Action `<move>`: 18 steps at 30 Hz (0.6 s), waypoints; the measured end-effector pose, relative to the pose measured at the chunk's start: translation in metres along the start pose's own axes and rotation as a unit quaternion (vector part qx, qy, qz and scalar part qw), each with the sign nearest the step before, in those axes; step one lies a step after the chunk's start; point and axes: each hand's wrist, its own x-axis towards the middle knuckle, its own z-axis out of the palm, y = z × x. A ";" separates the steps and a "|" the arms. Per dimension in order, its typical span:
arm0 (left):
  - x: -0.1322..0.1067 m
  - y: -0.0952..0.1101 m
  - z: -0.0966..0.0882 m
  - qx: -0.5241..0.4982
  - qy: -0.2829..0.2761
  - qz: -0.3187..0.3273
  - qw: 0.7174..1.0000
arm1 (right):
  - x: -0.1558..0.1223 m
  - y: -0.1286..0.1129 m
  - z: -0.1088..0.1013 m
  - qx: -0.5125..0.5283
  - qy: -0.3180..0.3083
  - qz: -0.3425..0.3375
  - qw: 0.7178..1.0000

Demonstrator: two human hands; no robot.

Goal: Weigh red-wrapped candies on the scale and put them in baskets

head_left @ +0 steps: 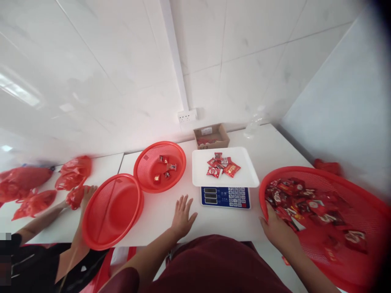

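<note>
My left hand (183,217) rests on the white table with its fingers spread, holding nothing. It lies just left of a digital scale (225,197) with a blue keypad. On the scale's white tray (198,167) is a small pile of red-wrapped snack packets (222,165). At the right, my right hand (277,228) grips the near-left rim of a large red plastic basket (360,193), some of its fingers hidden inside. Many red and brown wrapped packets (305,199) lie in that basket, mostly toward its far left side.
Left of the scale are a red mesh basket (139,162) with several small packets and a red basin (111,217). Behind the scale sits a cardboard box (226,138) against the wall. A co-worker's hands (87,195) hold a red plastic bag (75,197) near other full bags (75,171).
</note>
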 end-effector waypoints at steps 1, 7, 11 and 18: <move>-0.006 -0.001 0.002 0.000 -0.018 0.001 1.000 | -0.001 0.001 0.000 -0.011 0.003 0.000 1.000; -0.015 -0.014 -0.001 0.019 -0.030 -0.016 0.999 | -0.009 0.012 -0.008 -0.036 0.002 0.014 0.999; 0.003 -0.028 -0.017 0.043 0.052 -0.017 0.998 | -0.015 0.012 -0.017 -0.023 -0.013 0.027 0.999; 0.033 -0.034 -0.042 0.047 0.141 -0.004 0.989 | -0.014 0.012 -0.015 0.003 0.024 0.025 0.999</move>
